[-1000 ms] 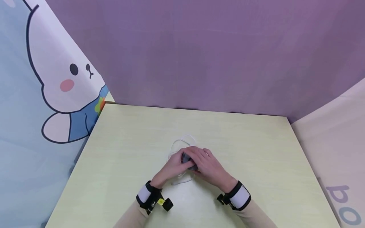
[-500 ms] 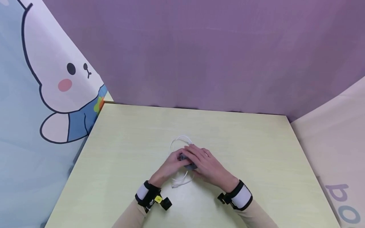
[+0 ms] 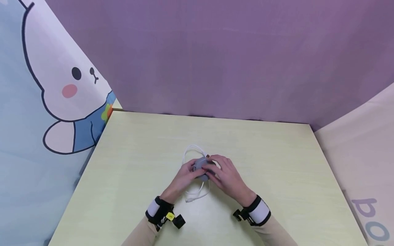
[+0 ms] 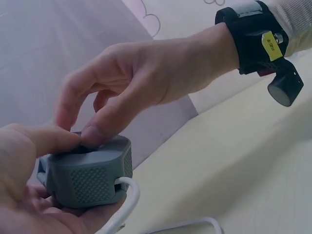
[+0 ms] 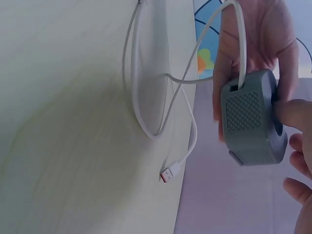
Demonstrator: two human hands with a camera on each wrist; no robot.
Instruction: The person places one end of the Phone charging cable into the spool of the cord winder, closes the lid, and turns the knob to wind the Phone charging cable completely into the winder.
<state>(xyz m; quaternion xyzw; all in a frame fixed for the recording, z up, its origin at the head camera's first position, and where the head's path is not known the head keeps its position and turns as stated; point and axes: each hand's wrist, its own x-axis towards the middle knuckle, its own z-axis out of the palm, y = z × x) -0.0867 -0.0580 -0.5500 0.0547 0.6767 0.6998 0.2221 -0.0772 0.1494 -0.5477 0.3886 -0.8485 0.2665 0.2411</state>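
A grey cable winder (image 3: 200,162) with dimpled side panels is held over the table's middle. My left hand (image 3: 182,177) grips it from the left, thumb on its top face and fingers beneath. My right hand (image 3: 228,178) meets it from the right, thumb and finger pinching at the opening in its top. What lies inside that opening is hidden by the fingers. Out of a slot in the grey side (image 4: 90,185) comes a white cable (image 4: 127,202). It loops down, and its USB plug (image 5: 168,173) with a red inside shows in the right wrist view.
Pale wooden table (image 3: 147,136) lies under both hands. A purple cloth (image 3: 215,68) hangs behind it, a blue printed sheet with a cartoon animal (image 3: 70,82) at the left, a pale sheet (image 3: 363,147) at the right. Both wrists wear black camera straps (image 3: 161,212).
My right hand has drawn back off the top of the winder, uncovering more grey. The winder has turned a little, while my left hand keeps its grip.
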